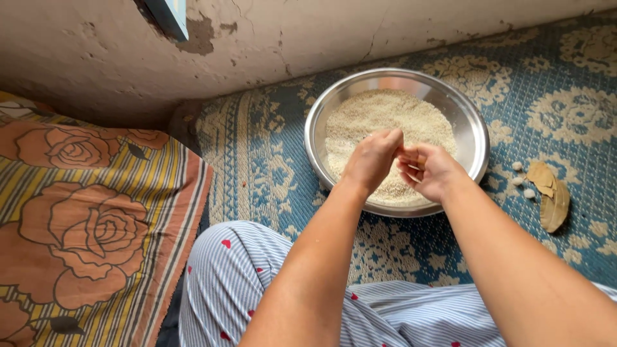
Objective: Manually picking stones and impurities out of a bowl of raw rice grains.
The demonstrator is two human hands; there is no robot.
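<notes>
A round steel bowl [473,128] of pale rice [379,115] sat on the blue patterned floor mat [565,77], directly ahead of the person's knees. Both hands hovered together over the bowl's near side, above the grain. The left hand [371,157] had its fingers bunched downward, touching the right hand [427,170], whose fingers curled inward, palm up; whether either pinched any grain could not be told. Dried leaves [551,189] and small white pieces [522,182] lay on the mat just right of the bowl.
</notes>
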